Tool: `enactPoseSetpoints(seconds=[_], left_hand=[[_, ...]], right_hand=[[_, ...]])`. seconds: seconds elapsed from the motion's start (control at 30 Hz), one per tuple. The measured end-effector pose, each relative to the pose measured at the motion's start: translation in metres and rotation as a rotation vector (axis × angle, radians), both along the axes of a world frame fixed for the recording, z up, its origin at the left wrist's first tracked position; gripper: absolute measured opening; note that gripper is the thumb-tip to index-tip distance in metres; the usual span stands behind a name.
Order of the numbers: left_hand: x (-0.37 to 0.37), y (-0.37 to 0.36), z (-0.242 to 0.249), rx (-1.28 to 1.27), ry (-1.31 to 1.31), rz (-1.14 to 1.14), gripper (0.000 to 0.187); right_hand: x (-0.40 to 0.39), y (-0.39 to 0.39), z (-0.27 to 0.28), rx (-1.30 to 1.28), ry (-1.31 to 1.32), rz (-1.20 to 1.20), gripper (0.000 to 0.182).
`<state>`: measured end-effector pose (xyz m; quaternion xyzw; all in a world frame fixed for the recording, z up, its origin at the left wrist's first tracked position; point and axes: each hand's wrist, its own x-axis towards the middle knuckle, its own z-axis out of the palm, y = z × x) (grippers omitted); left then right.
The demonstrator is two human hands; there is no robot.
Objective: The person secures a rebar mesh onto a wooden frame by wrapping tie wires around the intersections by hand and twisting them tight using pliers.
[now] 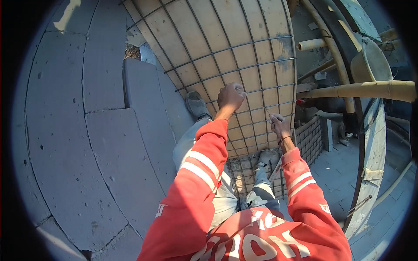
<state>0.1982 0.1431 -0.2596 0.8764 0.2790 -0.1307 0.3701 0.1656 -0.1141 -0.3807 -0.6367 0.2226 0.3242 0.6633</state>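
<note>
A grid of dark steel reinforcing bars lies over tan formwork boards that slope away ahead of me. My left hand is closed above the grid, fingers pinched together; what they hold, if anything, is too small to name. To the right and lower, my right hand is also closed, thumb and fingers pressed together close to a bar. Something thin seems to stick up from its fingertips, but I cannot make it out. Both arms wear red sleeves with white stripes.
A grey block wall fills the left side. Bamboo poles, a pale bucket and an upright plank stand at the right. One shoe rests beside the boards; more bar mesh continues below, near my other foot.
</note>
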Motion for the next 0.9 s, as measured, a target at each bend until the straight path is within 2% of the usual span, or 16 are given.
enactPoseSetpoints(seconds=[0.03, 0.1, 0.17, 0.23, 0.27, 0.33, 0.4, 0.53, 0.57, 0.6, 0.67, 0.7, 0.83, 0.9], left_hand=[[0.015, 0.014, -0.019, -0.003, 0.017, -0.010, 0.042], [0.040, 0.037, -0.056, 0.025, 0.044, 0.080, 0.040], [0.056, 0.052, -0.085, 0.077, -0.003, 0.065, 0.038], [0.073, 0.063, -0.112, 0.129, -0.053, 0.043, 0.036], [0.081, 0.067, -0.123, 0.141, -0.043, 0.054, 0.037], [0.089, 0.070, -0.143, 0.148, -0.025, 0.059, 0.037], [0.096, 0.069, -0.157, 0.346, -0.087, 0.008, 0.032], [0.110, 0.069, -0.175, 0.278, 0.005, 0.078, 0.025], [0.109, 0.066, -0.177, 0.254, -0.015, 0.119, 0.022], [0.109, 0.064, -0.178, 0.232, -0.037, 0.160, 0.020], [0.105, 0.061, -0.192, 0.228, -0.113, 0.208, 0.018], [0.104, 0.058, -0.198, 0.224, -0.187, 0.257, 0.016], [0.109, 0.046, -0.199, 0.284, -0.199, 0.329, 0.015], [0.115, 0.042, -0.189, 0.203, -0.141, 0.479, 0.014]], right_hand=[[0.019, 0.015, -0.021, -0.064, -0.035, 0.018, 0.015], [0.055, 0.046, -0.082, 0.022, -0.077, -0.036, 0.013], [0.089, 0.090, -0.098, -0.042, -0.105, -0.089, 0.013], [0.116, 0.120, -0.149, -0.118, -0.319, -0.088, 0.013], [0.127, 0.135, -0.148, -0.123, -0.307, -0.096, 0.013], [0.145, 0.160, -0.143, -0.348, -0.308, -0.057, 0.013], [0.151, 0.169, -0.147, -0.350, -0.337, -0.023, 0.013], [0.152, 0.172, -0.136, -0.338, -0.429, -0.002, 0.012], [0.152, 0.173, -0.135, -0.453, -0.472, 0.030, 0.013], [0.152, 0.176, -0.133, -0.455, -0.472, 0.031, 0.013], [0.151, 0.178, -0.139, -0.539, -0.798, -0.008, 0.015], [0.153, 0.179, -0.142, -0.499, -0.835, 0.073, 0.017], [0.153, 0.192, -0.135, -0.453, -0.739, 0.069, 0.018], [0.150, 0.195, -0.135, -0.450, -0.736, 0.053, 0.018]])
